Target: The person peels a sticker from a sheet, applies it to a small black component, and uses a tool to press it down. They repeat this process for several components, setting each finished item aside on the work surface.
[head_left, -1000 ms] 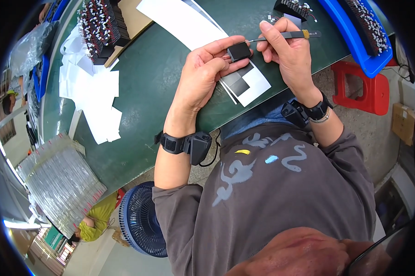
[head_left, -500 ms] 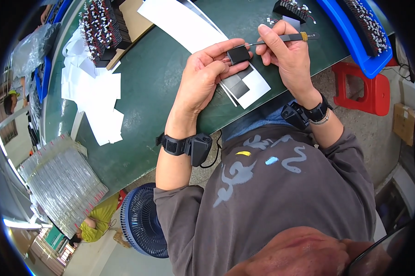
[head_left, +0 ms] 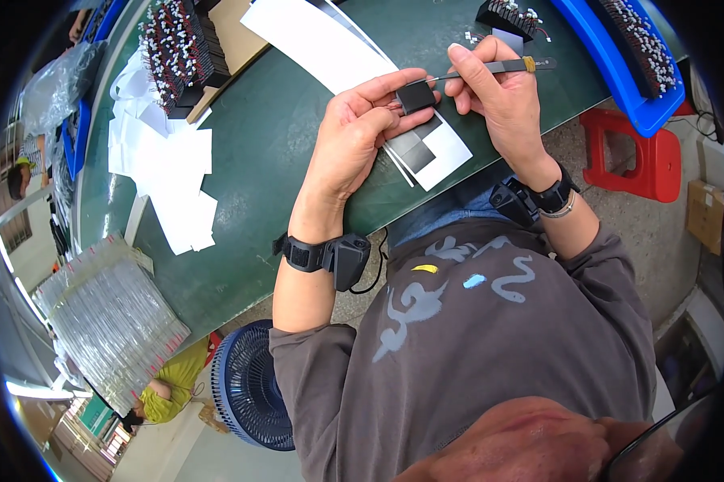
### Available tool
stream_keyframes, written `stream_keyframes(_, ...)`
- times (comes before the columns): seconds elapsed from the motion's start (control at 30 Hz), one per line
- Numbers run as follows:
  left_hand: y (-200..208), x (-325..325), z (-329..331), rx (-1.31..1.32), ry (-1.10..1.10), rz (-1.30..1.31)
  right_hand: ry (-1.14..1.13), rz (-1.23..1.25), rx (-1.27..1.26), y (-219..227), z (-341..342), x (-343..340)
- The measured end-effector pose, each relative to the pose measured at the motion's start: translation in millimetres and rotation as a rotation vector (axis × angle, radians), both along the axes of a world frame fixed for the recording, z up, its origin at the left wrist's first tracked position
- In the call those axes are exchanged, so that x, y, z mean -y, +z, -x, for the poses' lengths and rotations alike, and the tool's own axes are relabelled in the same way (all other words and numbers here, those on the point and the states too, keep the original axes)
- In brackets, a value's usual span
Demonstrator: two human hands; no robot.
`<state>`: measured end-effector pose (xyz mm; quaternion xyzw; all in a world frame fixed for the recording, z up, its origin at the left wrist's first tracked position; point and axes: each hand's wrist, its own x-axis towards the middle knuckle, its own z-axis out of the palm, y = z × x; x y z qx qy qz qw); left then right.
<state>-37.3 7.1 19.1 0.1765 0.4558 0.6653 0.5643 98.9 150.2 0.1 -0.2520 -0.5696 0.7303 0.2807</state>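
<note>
A small black block (head_left: 415, 97) with thin red wires at its left end lies in the fingers of my left hand (head_left: 362, 120). My right hand (head_left: 498, 96) grips dark tweezers (head_left: 510, 66) with a yellow band near the back end. The tweezers' tip meets the upper right edge of the block; whether it pinches anything there is too small to tell. Beneath my hands a white backing sheet (head_left: 446, 157) with dark grey patches lies at the table's near edge. A longer white sheet (head_left: 322, 44) stretches away behind my left hand.
Wired black blocks (head_left: 189, 56) stand in a carton at the far left, beside white paper scraps (head_left: 161, 153). More blocks (head_left: 510, 16) sit at the back, and others fill a blue tray (head_left: 647, 112) at right. A red stool (head_left: 631, 157) and a blue fan (head_left: 249, 386) flank me.
The tweezers have turned slightly in my right hand, so their back end shows a broader face. Both hands and the black block stay practically in place.
</note>
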Motion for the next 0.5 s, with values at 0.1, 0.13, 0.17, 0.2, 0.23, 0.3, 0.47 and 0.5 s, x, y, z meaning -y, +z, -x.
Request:
stream_keyframes(0.1, 1.1, 0.4, 0.0, 0.000, -0.005, 0.004, -0.002, 0.006, -0.002, -1.1, 0.1, -0.1)
stream_keyframes(0.13, 1.4, 0.3, 0.1, -0.001, -0.008, 0.006, -0.003, 0.009, -0.004, -1.2, 0.5, -0.2)
stream_keyframes(0.17, 1.4, 0.2, 0.0, -0.002, -0.010, 0.005, -0.005, 0.008, -0.005, -0.2, 0.8, 0.1)
stream_keyframes(0.2, 1.2, 0.0, -0.1, -0.002, -0.005, 0.009, 0.001, -0.016, -0.016, 1.7, 1.1, 1.2)
stream_keyframes(0.23, 0.9, -0.1, -0.3, -0.003, -0.001, 0.013, 0.006, -0.040, -0.027, 3.6, 1.4, 2.3)
stream_keyframes(0.3, 1.4, -0.7, -1.0, -0.003, -0.001, 0.015, 0.008, -0.067, -0.038, 5.1, 2.3, 2.8)
stream_keyframes(0.47, 4.4, 0.6, -1.8, -0.020, 0.009, 0.030, 0.002, -0.085, -0.037, 5.0, 2.9, 3.0)
stream_keyframes(0.5, 4.7, 0.9, -1.8, -0.022, 0.014, 0.033, 0.004, -0.082, -0.032, 5.2, 3.1, 3.4)
